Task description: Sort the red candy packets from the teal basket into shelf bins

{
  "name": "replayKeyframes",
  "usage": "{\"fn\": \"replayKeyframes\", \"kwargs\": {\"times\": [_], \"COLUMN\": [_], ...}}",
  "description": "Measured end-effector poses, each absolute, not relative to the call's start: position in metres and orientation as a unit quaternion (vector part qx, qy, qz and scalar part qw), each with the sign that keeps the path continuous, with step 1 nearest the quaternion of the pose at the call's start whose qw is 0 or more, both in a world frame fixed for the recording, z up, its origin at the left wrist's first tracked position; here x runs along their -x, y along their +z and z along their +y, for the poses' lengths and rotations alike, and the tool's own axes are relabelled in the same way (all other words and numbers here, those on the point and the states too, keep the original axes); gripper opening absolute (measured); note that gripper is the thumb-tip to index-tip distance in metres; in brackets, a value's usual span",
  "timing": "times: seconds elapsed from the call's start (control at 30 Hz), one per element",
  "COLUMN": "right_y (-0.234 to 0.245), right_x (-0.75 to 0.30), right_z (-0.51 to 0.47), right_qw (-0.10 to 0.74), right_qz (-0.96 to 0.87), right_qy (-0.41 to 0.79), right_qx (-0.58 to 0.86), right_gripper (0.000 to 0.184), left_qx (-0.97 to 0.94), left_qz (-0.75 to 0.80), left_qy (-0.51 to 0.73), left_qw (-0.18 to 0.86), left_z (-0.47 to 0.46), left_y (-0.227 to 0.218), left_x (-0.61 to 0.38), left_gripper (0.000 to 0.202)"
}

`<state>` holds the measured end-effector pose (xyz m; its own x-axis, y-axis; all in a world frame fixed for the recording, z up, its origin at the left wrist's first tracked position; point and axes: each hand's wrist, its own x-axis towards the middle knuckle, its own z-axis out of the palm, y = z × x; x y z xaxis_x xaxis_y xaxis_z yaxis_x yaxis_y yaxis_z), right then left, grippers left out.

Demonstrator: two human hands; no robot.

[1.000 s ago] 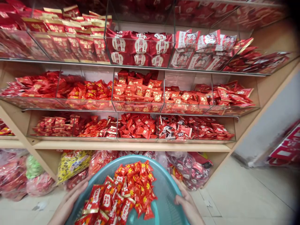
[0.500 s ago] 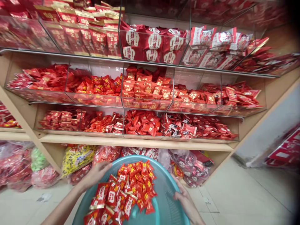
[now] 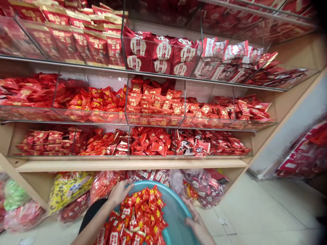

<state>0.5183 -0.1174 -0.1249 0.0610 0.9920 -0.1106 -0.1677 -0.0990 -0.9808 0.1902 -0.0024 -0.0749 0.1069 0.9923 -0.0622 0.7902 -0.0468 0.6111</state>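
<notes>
A teal plastic basket (image 3: 178, 212) is at the bottom of the view, its near side cut off by the frame. My left hand (image 3: 120, 192) grips its rim at the upper left. On the right side my right hand (image 3: 195, 221) holds the rim, thumb over the inside wall. Inside lie many small red wrapped packets (image 3: 145, 214) with yellow print, heaped toward the left. Larger red packets with white labels (image 3: 114, 234) lie nearer to me. The basket's right part shows bare teal plastic.
Ahead stands a wooden shelf unit (image 3: 133, 164) with clear bins of red packets (image 3: 152, 141) on several levels. Below are plastic bags, one yellow (image 3: 70, 187), one pink (image 3: 106, 185). Tiled floor (image 3: 255, 207) and red packages (image 3: 306, 153) are at the right.
The shelves appear lower and further left, with more of the upper shelf showing. The basket and both hands sit lower in view, still in contact. A dark rounded shape now shows beside my left forearm.
</notes>
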Motion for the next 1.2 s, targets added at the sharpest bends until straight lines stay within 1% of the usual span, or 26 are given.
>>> {"fn": "replayKeyframes", "kwargs": {"times": [0.07, 0.13, 0.2, 0.27, 0.37, 0.43, 0.53, 0.67, 0.77, 0.9, 1.07, 1.13, 1.2], "right_y": [-0.116, -0.094, -0.058, -0.014, 0.044, 0.067, 0.079, 0.077, 0.076, 0.08, 0.083, 0.069, 0.04], "right_x": [-0.52, -0.521, -0.518, -0.507, -0.484, -0.468, -0.453, -0.447, -0.447, -0.448, -0.455, -0.457, -0.457], "right_z": [-0.109, -0.097, -0.082, -0.062, -0.028, -0.007, 0.016, 0.029, 0.032, 0.03, -0.008, -0.036, -0.064], "right_qw": [0.518, 0.504, 0.478, 0.444, 0.401, 0.357, 0.278, 0.21, 0.204, 0.24, 0.346, 0.364, 0.347], "right_qz": [-0.464, -0.533, -0.617, -0.696, -0.767, -0.791, -0.811, -0.813, -0.808, -0.797, -0.781, -0.789, -0.809], "right_qy": [0.494, 0.395, 0.26, 0.137, -0.005, -0.07, -0.127, -0.163, -0.161, -0.152, -0.119, -0.068, 0.009], "right_qx": [0.522, 0.553, 0.569, 0.547, 0.501, 0.491, 0.499, 0.518, 0.528, 0.533, 0.506, 0.491, 0.473], "right_gripper": [0.064, 0.063, 0.059, 0.056, 0.059, 0.064, 0.068, 0.064, 0.059, 0.059, 0.06, 0.062, 0.064], "left_qx": [-0.693, -0.693, -0.692, -0.692, -0.689, -0.683, -0.671, -0.658, -0.658, -0.662, -0.662, -0.662, -0.664], "left_qz": [0.648, 0.654, 0.659, 0.665, 0.675, 0.685, 0.703, 0.721, 0.724, 0.724, 0.727, 0.727, 0.725], "left_qy": [0.194, 0.194, 0.192, 0.188, 0.183, 0.18, 0.174, 0.165, 0.157, 0.15, 0.144, 0.144, 0.146], "left_qw": [0.247, 0.235, 0.223, 0.211, 0.191, 0.179, 0.162, 0.144, 0.133, 0.121, 0.112, 0.11, 0.11], "left_z": [-0.005, -0.006, -0.007, -0.009, -0.015, -0.021, -0.031, -0.04, -0.044, -0.048, -0.049, -0.049, -0.048], "left_y": [-0.079, -0.083, -0.086, -0.089, -0.088, -0.086, -0.083, -0.08, -0.077, -0.074, -0.077, -0.08, -0.084], "left_x": [-0.184, -0.18, -0.18, -0.183, -0.186, -0.187, -0.185, -0.183, -0.185, -0.188, -0.187, -0.187, -0.187], "left_gripper": [0.031, 0.032, 0.033, 0.035, 0.038, 0.038, 0.039, 0.041, 0.041, 0.042, 0.043, 0.043, 0.044]}}
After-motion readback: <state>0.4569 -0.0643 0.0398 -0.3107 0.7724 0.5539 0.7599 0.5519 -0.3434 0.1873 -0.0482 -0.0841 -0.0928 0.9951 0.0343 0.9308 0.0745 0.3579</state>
